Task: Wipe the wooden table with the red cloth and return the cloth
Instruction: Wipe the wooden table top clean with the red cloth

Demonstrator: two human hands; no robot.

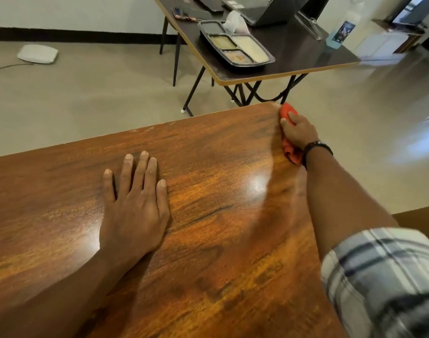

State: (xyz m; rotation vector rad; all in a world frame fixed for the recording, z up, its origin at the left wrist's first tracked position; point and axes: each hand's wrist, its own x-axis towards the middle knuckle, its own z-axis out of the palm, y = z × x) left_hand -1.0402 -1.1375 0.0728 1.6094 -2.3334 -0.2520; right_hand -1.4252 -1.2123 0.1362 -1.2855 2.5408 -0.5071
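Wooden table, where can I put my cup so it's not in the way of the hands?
The wooden table is bare between the left hand and the right hand, which grips the red cloth at the far right corner. Left of the left hand is bare too. The dark table behind is crowded: food tray, laptop.

The glossy wooden desk (208, 215) is warm orange-brown, streaked with darker brown grain and marked by a whitish glare patch. The crumpled red-orange cloth (287, 111) is one plain colour throughout. The rolled checked shirt sleeve (379, 276) is white, crossed by grey and dark navy bands. The beaded wristband (317, 145) is solid black. The dark brown folding desk (294, 54) has a pale tan edge strip and black legs. The black compartment food tray (240, 65) holds yellowish and cream contents. The smooth floor (86, 81) is pale grey-beige; the wall (74, 11) is white with a black skirting stripe (74, 35).
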